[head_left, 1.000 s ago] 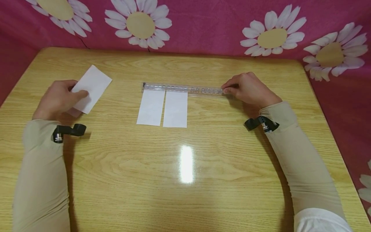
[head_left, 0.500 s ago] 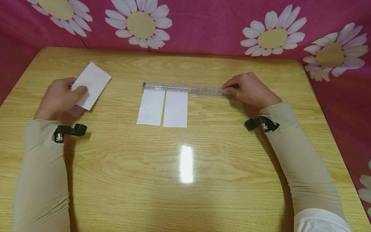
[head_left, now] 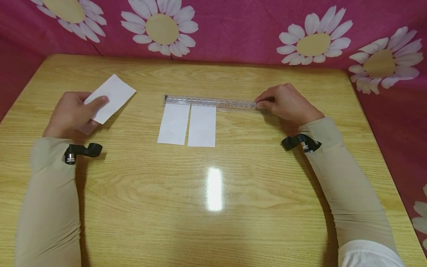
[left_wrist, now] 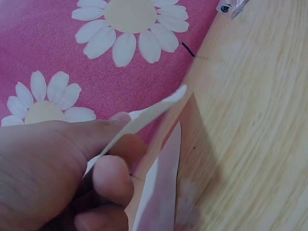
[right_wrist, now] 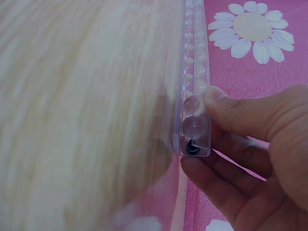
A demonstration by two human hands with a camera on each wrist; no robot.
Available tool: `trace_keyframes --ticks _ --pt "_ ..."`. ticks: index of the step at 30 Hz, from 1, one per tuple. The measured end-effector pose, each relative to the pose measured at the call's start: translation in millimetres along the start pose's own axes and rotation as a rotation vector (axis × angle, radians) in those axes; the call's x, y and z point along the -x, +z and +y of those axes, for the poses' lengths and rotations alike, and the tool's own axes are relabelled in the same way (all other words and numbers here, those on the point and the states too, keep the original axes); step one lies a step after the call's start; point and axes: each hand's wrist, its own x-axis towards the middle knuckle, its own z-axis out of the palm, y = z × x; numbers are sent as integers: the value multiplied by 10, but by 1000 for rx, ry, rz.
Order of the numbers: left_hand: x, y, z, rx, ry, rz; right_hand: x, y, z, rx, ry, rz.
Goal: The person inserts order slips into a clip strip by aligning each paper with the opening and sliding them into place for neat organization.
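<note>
The table's left edge slants outward beyond your left hand. Its thumb lies on top and its fingers curl underneath, pinching a white card tilted over the wood. A second pale slip shows below that hand; you cannot tell whether it is held or lying there. A stretch of tabletop separates the held card from two flat cards lying side by side, a narrow gap between them. Their far edges meet a long strip, with a band of wood between it and the table's back edge. Your right hand grips the strip's right end between thumb and fingers, more wood lying between it and the right edge.

In material, your held card is thin and slightly bowed; the flat pair are plain oblongs. The strip is straight, clear plastic holding a row of round, see-through beads. Glossy wood grain throws back a bright glare, and pink daisy-patterned cloth hangs behind.
</note>
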Motion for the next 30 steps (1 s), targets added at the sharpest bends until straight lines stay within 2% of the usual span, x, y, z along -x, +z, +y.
trace_keyframes --ticks 5,11,17,21,24,28,30 --pt "-8 20 3 -17 -21 12 4 -1 0 1 -2 1" --pt "-24 43 19 8 -44 -16 10 0 -1 5 -3 2" --pt "-33 70 31 42 -38 -15 9 2 5 0 -3 -1" --pt "-24 101 58 121 -81 -48 8 1 4 -2 0 -4" --pt "-13 120 92 144 -106 -59 8 0 -1 -2 4 -6" --pt "8 138 132 129 -82 -42 9 -2 -6 -1 4 -3" --pt "21 142 139 157 -71 -42 9 -1 -5 -3 4 -4"
